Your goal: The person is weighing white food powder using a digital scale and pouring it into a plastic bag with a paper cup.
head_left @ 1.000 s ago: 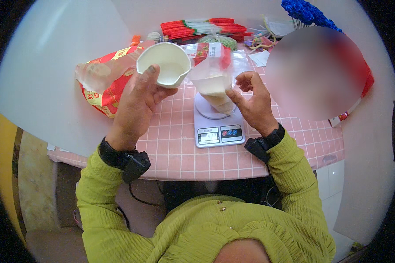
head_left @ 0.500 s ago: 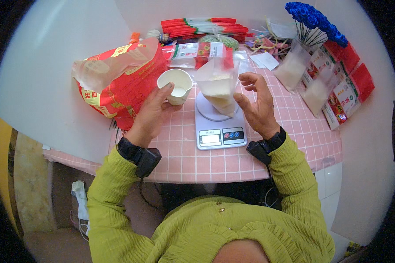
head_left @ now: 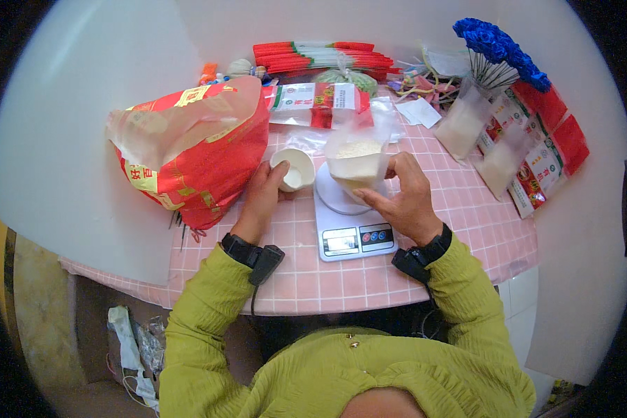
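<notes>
My left hand [head_left: 263, 191] grips a white paper cup [head_left: 299, 180] by its side, tilted so its pale inside shows. A clear plastic bag of pale, fine grain, probably rice [head_left: 357, 161], stands with its mouth up on a white kitchen scale [head_left: 327, 216]. Around the bag's right side, low down, my right hand [head_left: 405, 198] has thumb and fingers closed. Left of the cup, a large red and gold sack [head_left: 219, 164] gapes at its top; its contents are hidden.
Two filled clear bags [head_left: 460, 125] lean at the right beside printed red and white pouches [head_left: 540, 177]. Behind them rise blue artificial flowers [head_left: 498, 45]. A flat printed pouch [head_left: 313, 101] and red-and-white packaging strips [head_left: 320, 57] lie at the back of the pink checked tablecloth [head_left: 299, 272].
My right hand has moved in from beside the bag and taken hold of it. My left hand has shifted a little right and down with the cup.
</notes>
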The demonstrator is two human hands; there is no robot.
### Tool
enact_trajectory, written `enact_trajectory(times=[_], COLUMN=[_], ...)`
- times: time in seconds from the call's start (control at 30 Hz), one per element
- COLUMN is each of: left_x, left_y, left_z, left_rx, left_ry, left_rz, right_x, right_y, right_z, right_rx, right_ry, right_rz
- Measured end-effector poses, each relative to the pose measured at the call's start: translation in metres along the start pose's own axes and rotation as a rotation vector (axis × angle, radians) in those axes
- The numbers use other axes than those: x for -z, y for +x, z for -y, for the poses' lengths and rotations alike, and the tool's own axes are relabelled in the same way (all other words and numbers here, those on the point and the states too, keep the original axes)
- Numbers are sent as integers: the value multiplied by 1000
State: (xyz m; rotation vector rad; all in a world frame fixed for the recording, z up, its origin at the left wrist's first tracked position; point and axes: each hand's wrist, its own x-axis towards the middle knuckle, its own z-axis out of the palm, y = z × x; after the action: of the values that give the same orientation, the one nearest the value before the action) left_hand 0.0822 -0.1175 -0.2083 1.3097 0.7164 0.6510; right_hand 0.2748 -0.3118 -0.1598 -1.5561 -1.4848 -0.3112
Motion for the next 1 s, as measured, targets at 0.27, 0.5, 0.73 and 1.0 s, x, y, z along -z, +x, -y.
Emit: enact_trajectory(times=[0.27, 0.5, 0.73, 1.0], left_x=[10, 1, -1, 2], left_y=[9, -5, -6, -5], left_z=[7, -12, -6, -11], left_rx=[-319, -257, -341, -542], left_ry=[514, 245, 454, 538], left_rz=[-96, 27, 37, 70], right_x=[-13, -13, 2, -1], right_y=[8, 10, -3, -12], right_z=[0, -5, -3, -14], right_rx=[82, 204, -36, -88], right_ry=[-111, -6, 175, 281], right_rz=[18, -117, -226, -136])
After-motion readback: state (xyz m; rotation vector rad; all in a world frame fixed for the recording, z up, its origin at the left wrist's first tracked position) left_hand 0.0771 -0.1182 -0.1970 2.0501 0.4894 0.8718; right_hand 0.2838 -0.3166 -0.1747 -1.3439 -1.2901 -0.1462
